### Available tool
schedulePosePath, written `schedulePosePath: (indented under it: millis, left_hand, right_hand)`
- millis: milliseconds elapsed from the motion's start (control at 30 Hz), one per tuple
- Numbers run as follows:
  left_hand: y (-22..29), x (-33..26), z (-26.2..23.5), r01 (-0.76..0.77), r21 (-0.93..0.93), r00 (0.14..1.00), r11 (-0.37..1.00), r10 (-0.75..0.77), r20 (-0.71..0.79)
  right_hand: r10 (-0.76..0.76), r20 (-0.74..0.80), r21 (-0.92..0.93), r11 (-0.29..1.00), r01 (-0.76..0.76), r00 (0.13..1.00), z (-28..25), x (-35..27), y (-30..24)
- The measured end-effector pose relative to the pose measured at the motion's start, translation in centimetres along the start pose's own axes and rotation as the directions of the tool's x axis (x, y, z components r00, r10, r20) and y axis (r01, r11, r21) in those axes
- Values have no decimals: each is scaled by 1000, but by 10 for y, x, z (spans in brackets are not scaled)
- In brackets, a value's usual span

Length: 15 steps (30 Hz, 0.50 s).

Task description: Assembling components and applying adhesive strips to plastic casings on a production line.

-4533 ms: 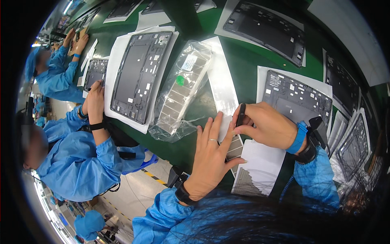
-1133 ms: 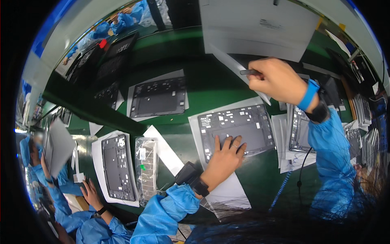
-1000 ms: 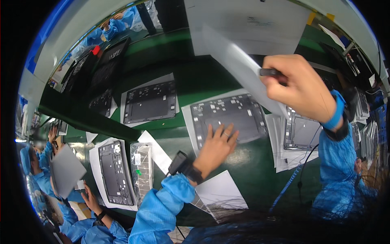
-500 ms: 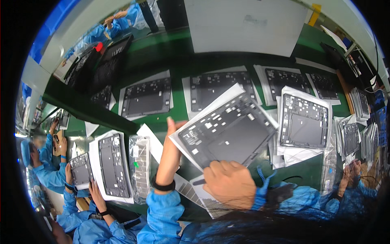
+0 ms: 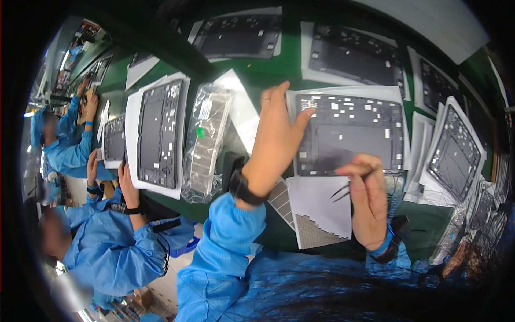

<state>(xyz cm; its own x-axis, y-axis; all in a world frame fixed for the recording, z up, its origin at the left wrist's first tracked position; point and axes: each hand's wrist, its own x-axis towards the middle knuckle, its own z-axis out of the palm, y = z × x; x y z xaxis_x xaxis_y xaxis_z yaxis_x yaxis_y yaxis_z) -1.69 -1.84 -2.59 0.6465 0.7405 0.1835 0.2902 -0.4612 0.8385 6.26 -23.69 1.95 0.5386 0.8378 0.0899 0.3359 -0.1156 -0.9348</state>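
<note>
Tweezers, prongs parted, sit within the right grip's curled fingers at the near edge of a dark panel, whose far left corner lies beneath the open left grip's outstretched thumb.

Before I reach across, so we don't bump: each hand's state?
Left hand: open, thumb over the dark panel.
Right hand: holding dark tweezers.

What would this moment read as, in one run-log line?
left hand: thumb at upper left corner of dark panel | right hand: holding tweezers, tips over white sheet | nearby: bagged strips
</note>
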Motion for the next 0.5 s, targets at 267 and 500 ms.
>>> schedulePosePath:
  millis: [267,500]
  left_hand:
    - [27,-141,-54,-127,79,804,989,56,592]
    - [11,-162,-39,-207,197,808,958,54,587]
  right_hand:
    - [432,-8,367,840,-399,902,32,-86,29]
    - [533,-74,240,830,-504,843,45,-92,26]
